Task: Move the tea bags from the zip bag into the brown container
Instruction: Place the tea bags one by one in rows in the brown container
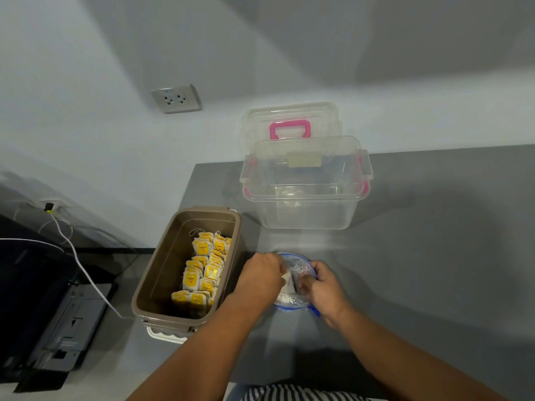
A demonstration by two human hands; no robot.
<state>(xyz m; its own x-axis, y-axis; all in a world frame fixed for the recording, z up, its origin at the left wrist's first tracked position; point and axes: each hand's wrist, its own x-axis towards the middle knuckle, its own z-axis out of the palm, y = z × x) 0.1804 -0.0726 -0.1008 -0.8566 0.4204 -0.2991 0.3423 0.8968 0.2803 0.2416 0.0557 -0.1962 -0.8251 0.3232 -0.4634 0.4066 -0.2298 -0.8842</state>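
Observation:
A clear zip bag (295, 299) with a blue rim lies on the grey table between my hands. My left hand (260, 277) pinches the bag's left side, with a pale tea bag (288, 277) at its fingertips. My right hand (324, 287) grips the bag's right rim and holds its mouth apart. The brown container (162, 270) stands open at the table's left edge, just left of my left hand. Several yellow-labelled tea bags (202, 273) are stacked along its right side.
A clear plastic box (304, 209) with pink latches stands behind the zip bag; its lid with a pink handle (290, 128) leans on the wall. A wall socket (176, 99) is at the upper left. A white cable (86, 273) and dark equipment lie left of the table.

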